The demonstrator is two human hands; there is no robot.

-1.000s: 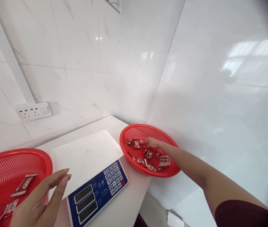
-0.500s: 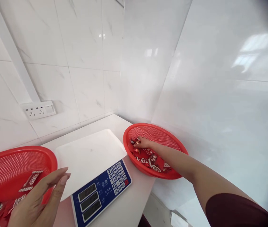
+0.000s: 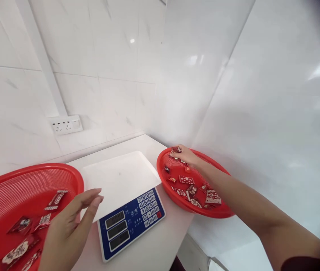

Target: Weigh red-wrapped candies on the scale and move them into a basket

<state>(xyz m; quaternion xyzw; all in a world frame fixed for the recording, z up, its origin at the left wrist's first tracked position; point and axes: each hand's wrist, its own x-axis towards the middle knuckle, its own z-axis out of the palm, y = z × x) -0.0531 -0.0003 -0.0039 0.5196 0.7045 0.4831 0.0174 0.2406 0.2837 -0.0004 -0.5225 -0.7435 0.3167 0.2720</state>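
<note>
My right hand [image 3: 186,155] is closed on several red-wrapped candies [image 3: 176,149], raised at the far rim of the right red basket [image 3: 164,184]. More wrapped candies [image 3: 186,180] lie scattered in that basket under my forearm. At the near edge of the left red basket [image 3: 76,173], my left hand [image 3: 69,229] hovers with thumb and index finger stretched out, a small gap between their tips and nothing seen there. Red packets [image 3: 15,252] lie in the left basket, partly behind this hand. Between the baskets is a digital scale [image 3: 133,222] with a white weighing tray [image 3: 120,173].
The scale and baskets stand on a white table [image 3: 160,244] in a tiled corner. The right basket touches or nearly touches the side wall [image 3: 275,158] and overhangs the table's right edge. A power socket [image 3: 65,125] is fixed to the back wall.
My right hand has lifted from inside the right basket to its far rim, with candies now showing in its grip. The view has shifted left; my left hand keeps its pose.
</note>
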